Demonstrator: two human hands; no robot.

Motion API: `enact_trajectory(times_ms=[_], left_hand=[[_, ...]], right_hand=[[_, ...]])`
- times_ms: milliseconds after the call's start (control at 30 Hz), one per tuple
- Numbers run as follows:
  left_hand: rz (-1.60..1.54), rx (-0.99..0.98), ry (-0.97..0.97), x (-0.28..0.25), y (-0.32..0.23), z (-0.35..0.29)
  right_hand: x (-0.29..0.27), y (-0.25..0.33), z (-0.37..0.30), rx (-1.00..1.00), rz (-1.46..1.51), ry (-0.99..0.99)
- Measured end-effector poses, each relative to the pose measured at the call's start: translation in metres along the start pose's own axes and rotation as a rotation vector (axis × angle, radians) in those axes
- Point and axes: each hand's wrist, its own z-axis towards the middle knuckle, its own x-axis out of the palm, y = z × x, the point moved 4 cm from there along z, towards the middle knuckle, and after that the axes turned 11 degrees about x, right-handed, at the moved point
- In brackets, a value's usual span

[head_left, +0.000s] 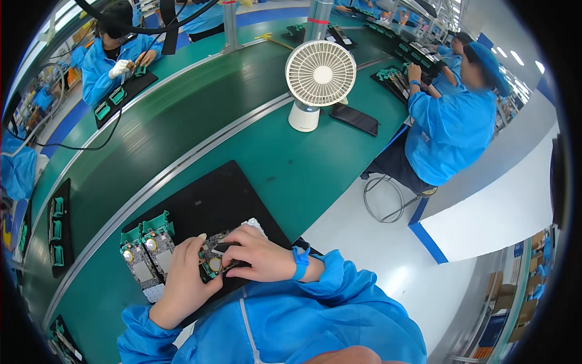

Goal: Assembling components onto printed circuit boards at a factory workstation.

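Note:
A circuit board (212,247) with a round part on it and green plastic at its edge lies on a black mat (209,188) in front of me. My left hand (183,278) grips the board's left side between thumb and fingers. From the right, my right hand (259,253) reaches over the same board, its fingers bent and closed at the surface; a small dark piece shows by them, too covered to name. Blue-banded is the right wrist. Left of my hands sit two more boards, an outer board (143,271) and an inner board (162,258), with green plastic brackets (157,223) at their far ends.
A white fan (321,74) and a dark phone (354,120) stand farther along the green table (285,164). A metal rail (176,162) separates it from the belt (182,124), which carries trays. Co-workers in blue sit at right (454,130) and across the belt (97,70).

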Motion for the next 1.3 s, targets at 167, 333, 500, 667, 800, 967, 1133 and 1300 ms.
enact_trajectory(times_ms=[167,333,500,667,800,967,1133,1300], left_hand=[[0.009,0.058,-0.089,0.013,0.000,0.003],[-0.028,0.140,-0.118,0.016,0.007,0.005],[-0.041,0.127,-0.111,0.014,0.007,0.002],[-0.084,0.171,-0.122,0.010,0.006,0.006],[-0.069,0.239,-0.160,0.010,0.008,0.004],[-0.035,0.326,-0.235,0.011,-0.001,-0.001],[0.066,0.395,-0.306,0.017,-0.006,-0.012],[0.223,0.464,-0.336,0.023,-0.012,-0.016]], right_hand=[[-0.006,-0.006,-0.004,-0.002,-0.024,0.024],[-0.006,-0.007,-0.004,0.025,-0.008,-0.001],[-0.002,-0.013,-0.005,0.016,0.058,-0.025],[-0.006,-0.014,-0.002,0.063,0.032,-0.049],[-0.010,-0.012,-0.002,0.133,0.022,-0.026],[-0.014,-0.012,-0.003,0.149,0.012,-0.003],[-0.012,-0.010,-0.003,0.149,0.012,0.020],[-0.012,-0.011,-0.004,0.155,-0.001,0.029]])
